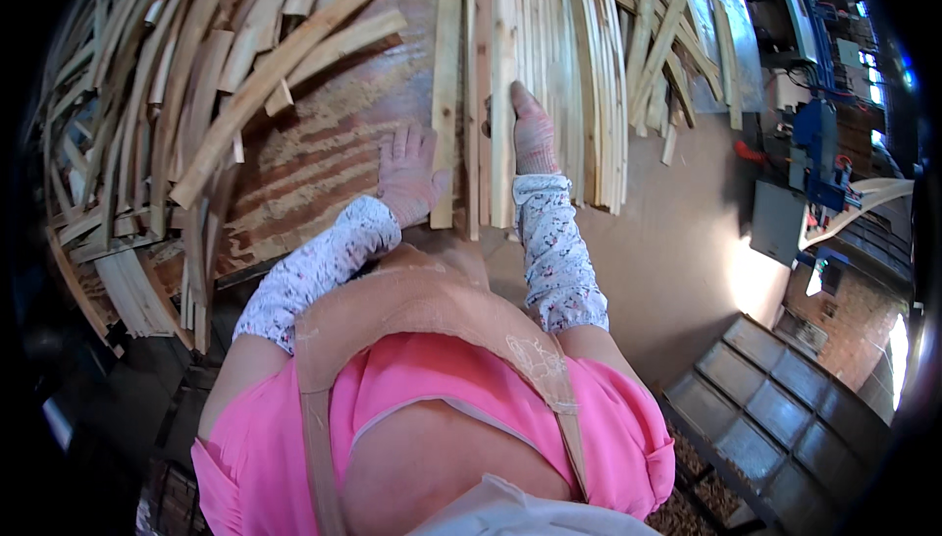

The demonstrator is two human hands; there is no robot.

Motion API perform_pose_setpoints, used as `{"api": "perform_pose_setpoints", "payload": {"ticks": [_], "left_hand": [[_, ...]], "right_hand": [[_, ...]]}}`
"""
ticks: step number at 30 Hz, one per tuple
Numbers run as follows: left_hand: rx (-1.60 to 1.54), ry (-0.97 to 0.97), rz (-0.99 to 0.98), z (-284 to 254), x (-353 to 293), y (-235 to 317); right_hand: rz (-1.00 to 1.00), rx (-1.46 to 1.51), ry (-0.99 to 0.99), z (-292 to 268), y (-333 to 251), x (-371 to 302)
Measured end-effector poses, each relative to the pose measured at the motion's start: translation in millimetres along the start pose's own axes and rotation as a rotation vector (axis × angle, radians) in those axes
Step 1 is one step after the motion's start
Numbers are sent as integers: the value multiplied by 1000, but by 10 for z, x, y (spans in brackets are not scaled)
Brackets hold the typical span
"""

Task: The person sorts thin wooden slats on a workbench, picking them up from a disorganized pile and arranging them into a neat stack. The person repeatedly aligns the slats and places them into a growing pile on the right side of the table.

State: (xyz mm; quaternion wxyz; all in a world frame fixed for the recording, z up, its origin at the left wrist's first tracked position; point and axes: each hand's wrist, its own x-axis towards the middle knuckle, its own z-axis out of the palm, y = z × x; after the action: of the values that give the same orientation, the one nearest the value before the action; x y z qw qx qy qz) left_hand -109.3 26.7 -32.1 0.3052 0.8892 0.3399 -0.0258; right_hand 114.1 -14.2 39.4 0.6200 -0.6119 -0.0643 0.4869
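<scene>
My right hand (535, 134), in a thin pinkish glove, grips the side of a long pale wooden strip (502, 55); the thumb lies along its edge and the other fingers are mostly hidden beneath. To the left, my left hand (407, 171) rests palm down on the worn tabletop (324, 158), fingers extended, with nothing in it. Beside that hand lies a knotty wooden strip (445, 104), apart from the one I hold. Right of the held strip, a row of pale strips (549, 45) lies side by side. White floral sleeve covers are on both my forearms.
A large, jumbled heap of wooden strips (167, 75) fills the left of the table. More loose strips (653, 35) cross at the back right. Blue machinery (819, 138) stands far right, and a dark gridded panel (775, 408) is at lower right.
</scene>
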Motion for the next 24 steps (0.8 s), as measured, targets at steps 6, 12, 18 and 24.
{"api": "perform_pose_setpoints", "payload": {"ticks": [6, 12, 18, 24], "left_hand": [[-951, 112, 100, 378, 126, 216], [-678, 85, 48, 302, 262, 88], [-946, -111, -29, 262, 335, -18], [-557, -148, 109, -280, 200, 5]], "right_hand": [[-144, 842, -632, -262, -142, -276], [-130, 827, -635, -355, -96, -266], [-8, 608, -454, -339, -90, -294], [100, 123, -116, -242, -129, -386]]}}
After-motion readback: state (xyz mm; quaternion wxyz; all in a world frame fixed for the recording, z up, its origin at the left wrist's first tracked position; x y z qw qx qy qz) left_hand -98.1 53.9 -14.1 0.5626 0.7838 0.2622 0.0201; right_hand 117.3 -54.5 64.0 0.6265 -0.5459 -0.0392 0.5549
